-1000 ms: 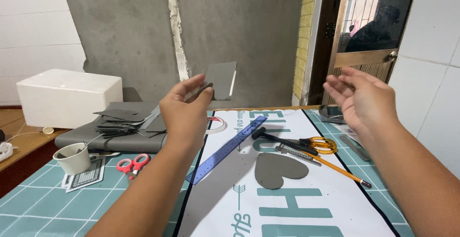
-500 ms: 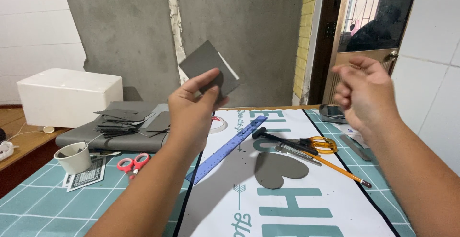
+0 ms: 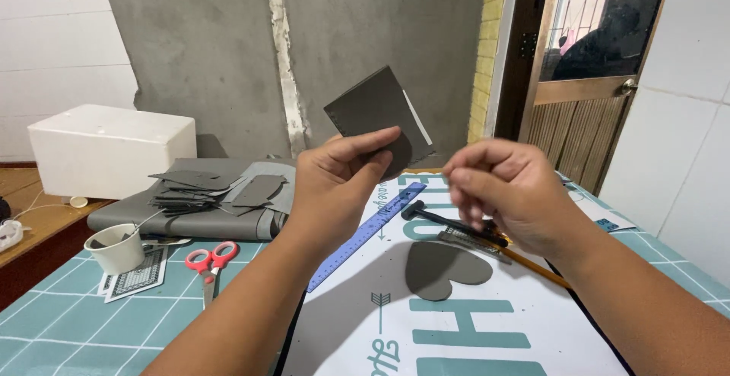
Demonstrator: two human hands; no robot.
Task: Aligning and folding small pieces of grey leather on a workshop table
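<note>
Our left grip (image 3: 334, 182) pinches a grey leather piece (image 3: 372, 114) above the desk (image 3: 61, 323); our right grip (image 3: 506, 190) is curled, fingertips pressed together.

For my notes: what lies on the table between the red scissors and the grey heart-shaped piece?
In the head view, the blue ruler lies diagonally between the red scissors and the heart-shaped piece.

— What is the far wall like?
— Bare grey concrete wall (image 3: 205, 49) with a pale plastered seam running down it; white tiles (image 3: 53, 49) on the far left.
— And on the right?
— A yellow brick strip (image 3: 487, 49), then a brown wooden door (image 3: 574, 110) with a barred window (image 3: 601, 19), and a white tiled wall (image 3: 684, 117) nearer. Soft, even daylight throughout.
</note>
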